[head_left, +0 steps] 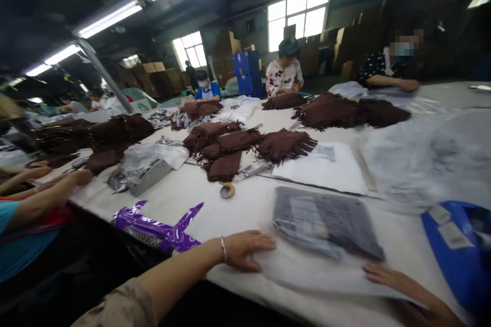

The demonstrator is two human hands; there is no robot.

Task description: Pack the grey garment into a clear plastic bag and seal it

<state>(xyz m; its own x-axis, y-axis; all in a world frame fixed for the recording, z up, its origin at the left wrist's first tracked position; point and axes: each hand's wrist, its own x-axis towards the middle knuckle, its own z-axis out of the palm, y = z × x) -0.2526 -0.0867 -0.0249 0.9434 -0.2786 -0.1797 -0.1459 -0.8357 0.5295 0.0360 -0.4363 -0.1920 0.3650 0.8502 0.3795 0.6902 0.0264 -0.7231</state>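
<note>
My left hand (245, 249) lies flat with fingers stretched out on the near left edge of a clear plastic bag (307, 265); a bracelet sits on its wrist. My right hand (387, 276) rests with fingers extended on the bag's near right edge. Inside the bag's far part lies a folded grey garment (326, 219). The bag rests on the white table (215, 209).
Piles of brown fringed cloth (238, 145) cover the table's middle and far side. A purple wrapper (157, 225), a tape roll (227, 190), a blue bin (460, 245) and loose plastic (425, 158) lie nearby. A co-worker's arms (42, 194) reach in at left; several people work across.
</note>
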